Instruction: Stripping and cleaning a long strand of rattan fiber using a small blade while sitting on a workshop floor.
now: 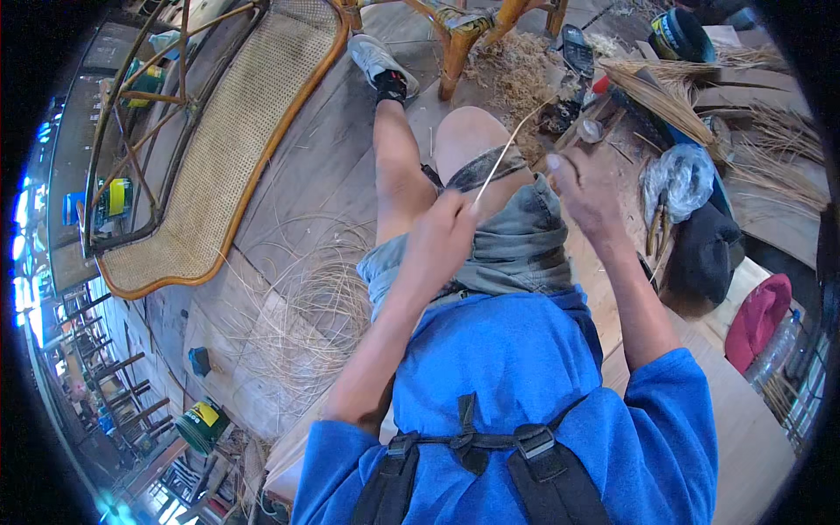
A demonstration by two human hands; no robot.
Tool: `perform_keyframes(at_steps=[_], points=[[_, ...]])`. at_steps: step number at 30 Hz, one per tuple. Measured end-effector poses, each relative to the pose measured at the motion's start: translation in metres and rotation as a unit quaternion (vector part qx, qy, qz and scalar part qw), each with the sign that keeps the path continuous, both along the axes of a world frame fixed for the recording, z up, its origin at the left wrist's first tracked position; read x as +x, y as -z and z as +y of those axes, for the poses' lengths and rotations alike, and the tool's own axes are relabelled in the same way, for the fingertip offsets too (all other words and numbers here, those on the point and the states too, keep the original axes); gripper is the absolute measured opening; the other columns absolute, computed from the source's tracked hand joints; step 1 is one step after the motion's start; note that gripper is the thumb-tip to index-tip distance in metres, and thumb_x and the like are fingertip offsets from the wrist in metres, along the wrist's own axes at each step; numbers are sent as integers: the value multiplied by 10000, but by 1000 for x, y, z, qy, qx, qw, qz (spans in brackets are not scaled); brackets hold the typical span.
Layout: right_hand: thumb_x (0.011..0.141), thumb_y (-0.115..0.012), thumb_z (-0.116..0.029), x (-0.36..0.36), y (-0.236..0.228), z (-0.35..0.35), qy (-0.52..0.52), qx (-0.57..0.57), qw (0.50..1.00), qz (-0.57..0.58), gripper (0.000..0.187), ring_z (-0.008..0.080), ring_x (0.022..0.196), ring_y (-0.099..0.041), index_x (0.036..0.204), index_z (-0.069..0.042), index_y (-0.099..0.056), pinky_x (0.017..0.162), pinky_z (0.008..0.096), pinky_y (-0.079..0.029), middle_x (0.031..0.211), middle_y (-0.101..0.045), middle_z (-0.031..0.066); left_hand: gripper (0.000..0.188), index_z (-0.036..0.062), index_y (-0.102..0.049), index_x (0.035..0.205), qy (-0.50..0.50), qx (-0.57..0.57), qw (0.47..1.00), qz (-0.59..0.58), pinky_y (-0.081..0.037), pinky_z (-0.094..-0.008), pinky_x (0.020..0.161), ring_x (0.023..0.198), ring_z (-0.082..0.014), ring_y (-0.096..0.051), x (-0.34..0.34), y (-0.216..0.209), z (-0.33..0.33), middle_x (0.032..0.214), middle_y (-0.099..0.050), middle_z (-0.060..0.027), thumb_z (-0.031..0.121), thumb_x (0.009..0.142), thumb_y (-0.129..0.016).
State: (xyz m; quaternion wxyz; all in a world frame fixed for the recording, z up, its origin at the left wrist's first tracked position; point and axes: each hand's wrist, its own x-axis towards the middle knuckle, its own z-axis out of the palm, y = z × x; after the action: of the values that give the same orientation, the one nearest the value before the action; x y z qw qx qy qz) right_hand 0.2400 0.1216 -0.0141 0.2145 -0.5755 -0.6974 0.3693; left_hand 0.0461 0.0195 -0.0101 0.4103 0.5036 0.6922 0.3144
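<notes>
strand of pale cane [502, 155], pinched by the closed left hand [444, 229], extends forward-right of that grip, presumably so its length lies free, while whether the right hand [586, 191] beside it holds anything cannot be told.

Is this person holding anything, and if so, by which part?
Yes: the left hand pinches a thin pale strand at its lower visible end. Whether the right hand holds anything cannot be told.

Printed lettering shows on the dark green bucket [201, 426] and the dark round tub [687, 40].
</notes>
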Motion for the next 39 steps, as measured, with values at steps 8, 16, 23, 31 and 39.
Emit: perform_keyframes(at_steps=[8, 16, 23, 31, 39], points=[[882, -443, -388, -25, 5, -8, -111, 34, 976, -184, 366, 403, 808, -567, 885, -30, -522, 688, 484, -434, 831, -590, 228, 287, 4, -541, 786, 22, -35, 997, 70, -432, -432, 608, 702, -366, -576, -20, 11, -38, 724, -579, -217, 280, 860, -511], [879, -454, -395, -16, -2, 14, -86, -41, 987, -133, 390, 420, 814, -562, 860, -11, -523, 697, 487, -433, 820, -587, 244, 310, -21, -548, 759, -9, -186, 982, -24, -411, -345, 566, 585, -194, -505, -23, -21, -92, 647, -517, -176, 271, 861, -531], [898, -421, -393, -16, -3, 5, -127, 2, 976, -174, 378, 413, 757, -577, 898, -28, -518, 669, 487, -444, 793, -605, 221, 348, -28, -524, 742, 34, 22, 999, 1, -421, -417, 613, 710, -372, -563, 14, 19, 46, 736, -545, -242, 282, 882, -449], [884, -458, -359, -27, 8, -9, -96, 11, 974, -203, 315, 388, 733, -596, 919, -56, -536, 636, 484, -463, 756, -611, 213, 274, -22, -502, 719, 51, -118, 991, -26, -398, -375, 575, 593, -290, -489, -27, -13, -62, 652, -486, -205, 210, 865, -502], [881, -458, -360, -26, 13, -6, -88, 27, 976, -200, 322, 391, 707, -594, 884, -46, -532, 636, 481, -463, 733, -608, 216, 330, -9, -458, 641, -115, -359, 926, -13, -351, -304, 501, 531, -157, -409, -115, -39, -282, 559, -425, -103, 246, 845, -508]])
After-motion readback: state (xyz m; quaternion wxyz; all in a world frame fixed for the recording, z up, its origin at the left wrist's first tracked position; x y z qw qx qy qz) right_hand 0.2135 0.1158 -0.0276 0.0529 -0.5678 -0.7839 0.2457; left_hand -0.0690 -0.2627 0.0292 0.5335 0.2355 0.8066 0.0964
